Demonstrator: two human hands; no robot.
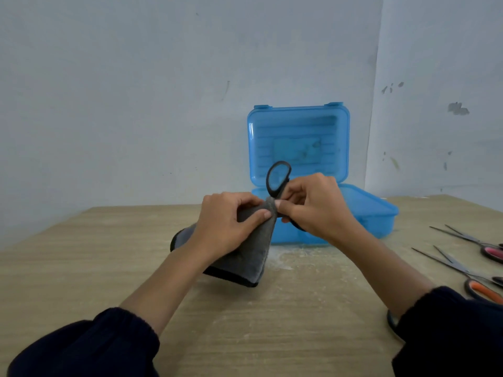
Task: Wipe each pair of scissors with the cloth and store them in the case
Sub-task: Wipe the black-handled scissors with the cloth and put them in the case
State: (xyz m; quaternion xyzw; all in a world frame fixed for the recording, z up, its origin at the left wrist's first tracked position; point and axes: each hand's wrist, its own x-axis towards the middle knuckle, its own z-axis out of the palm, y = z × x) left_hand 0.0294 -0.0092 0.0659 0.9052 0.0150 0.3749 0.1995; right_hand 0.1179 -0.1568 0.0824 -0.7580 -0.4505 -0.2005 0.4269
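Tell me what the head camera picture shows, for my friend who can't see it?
A person's left hand wraps a grey cloth around black-handled scissors held by the right hand. Behind stands an open blue plastic case on a wooden table. Two more scissors, pink-handled and orange-handled, lie at the right.

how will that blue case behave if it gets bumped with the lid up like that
The blue case looks like thin translucent plastic, so probably light and apt to slide on the smooth table. Its lid stands upright, so a rearward push may tip it.
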